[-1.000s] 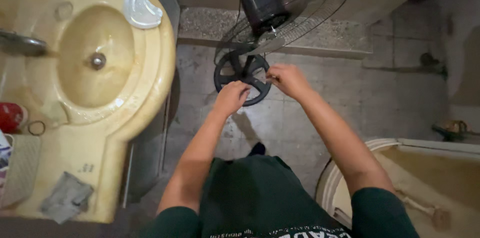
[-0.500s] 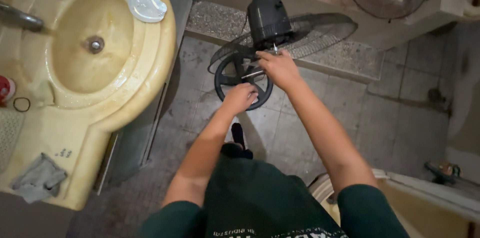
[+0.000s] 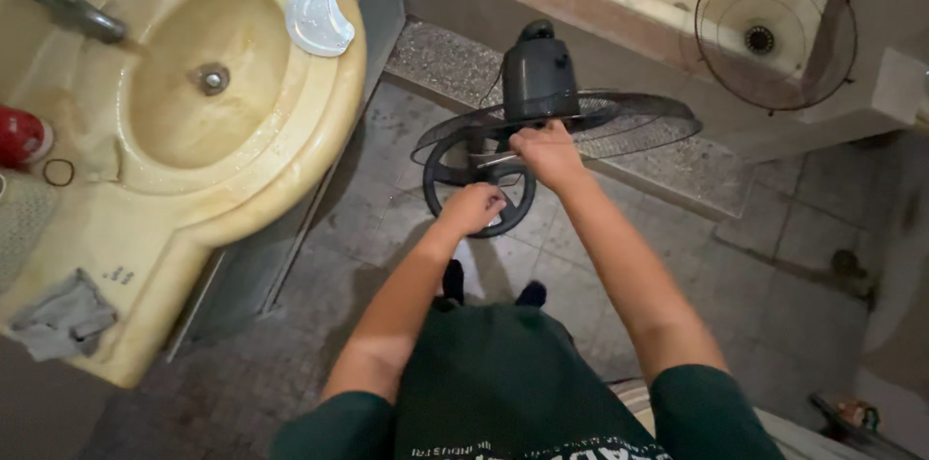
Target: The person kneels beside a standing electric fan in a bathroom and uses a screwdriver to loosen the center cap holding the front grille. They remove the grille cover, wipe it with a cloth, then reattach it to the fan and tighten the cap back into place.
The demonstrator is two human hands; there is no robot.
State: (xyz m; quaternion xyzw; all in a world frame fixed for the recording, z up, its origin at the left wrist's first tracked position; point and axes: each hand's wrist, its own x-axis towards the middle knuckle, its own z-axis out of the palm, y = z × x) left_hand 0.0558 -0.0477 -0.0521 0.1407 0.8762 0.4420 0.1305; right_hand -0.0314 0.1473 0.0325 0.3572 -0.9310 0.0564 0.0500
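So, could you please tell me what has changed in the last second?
The right hand moved up from the round base to the fan just under the motor. The left hand stayed on the base; the fan stayed on the floor.

The person wears a dark green short-sleeved shirt (image 3: 503,383); its sleeves end above the elbows, leaving both forearms bare. A line of small pale lettering runs across the cloth at the bottom edge of the view. The left hand (image 3: 472,208) and the right hand (image 3: 547,152) are bare, with no gloves, rings or watch showing. Below the shirt's hem two dark-clad feet (image 3: 489,284) show against the floor, too dim to tell shoe from sock.
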